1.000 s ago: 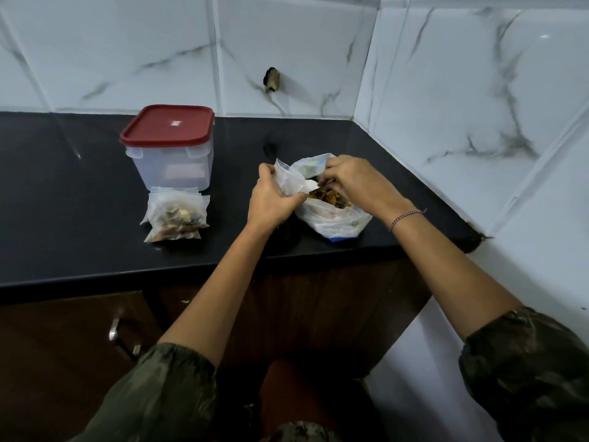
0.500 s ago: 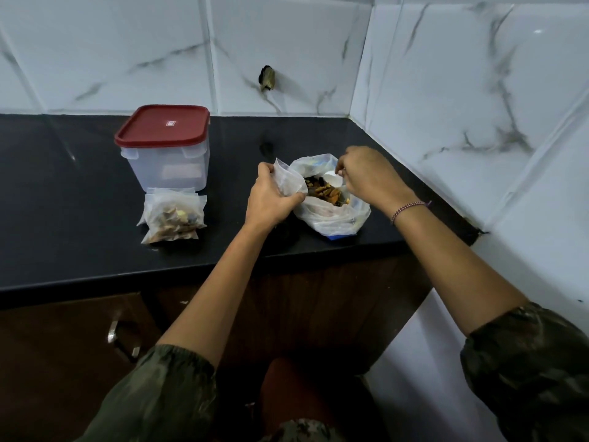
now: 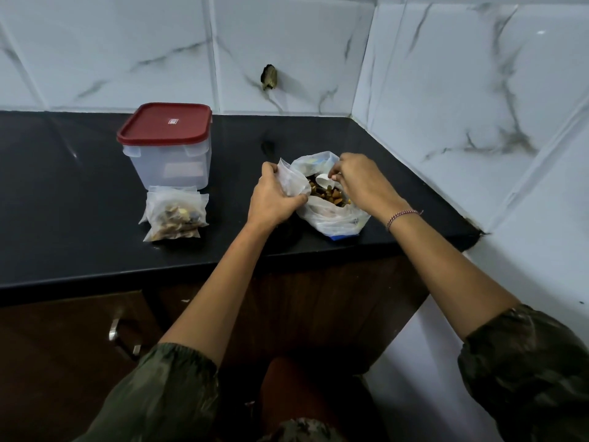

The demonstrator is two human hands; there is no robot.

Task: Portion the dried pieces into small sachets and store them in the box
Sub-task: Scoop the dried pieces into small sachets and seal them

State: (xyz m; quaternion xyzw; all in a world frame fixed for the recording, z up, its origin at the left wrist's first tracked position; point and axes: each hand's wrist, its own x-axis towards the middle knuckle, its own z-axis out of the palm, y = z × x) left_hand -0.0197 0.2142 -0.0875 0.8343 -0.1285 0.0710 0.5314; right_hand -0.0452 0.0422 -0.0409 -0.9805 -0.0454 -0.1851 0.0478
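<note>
Holding sachet point(image 3: 291, 182), right hand point(image 3: 363, 184) at bag point(image 3: 333, 222)

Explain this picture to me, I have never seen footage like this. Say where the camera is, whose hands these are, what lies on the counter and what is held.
There is no machine here. A person wears one wide camera on the head, so you look down along both arms. The left hand grips a small white sachet. The right hand has its fingers curled at the mouth of a plastic bag and seems to pinch its rim. Dried pieces lie inside the bag. On the black counter stands a clear box with its red lid on, and in front of it lies a small pile of filled sachets.
</note>
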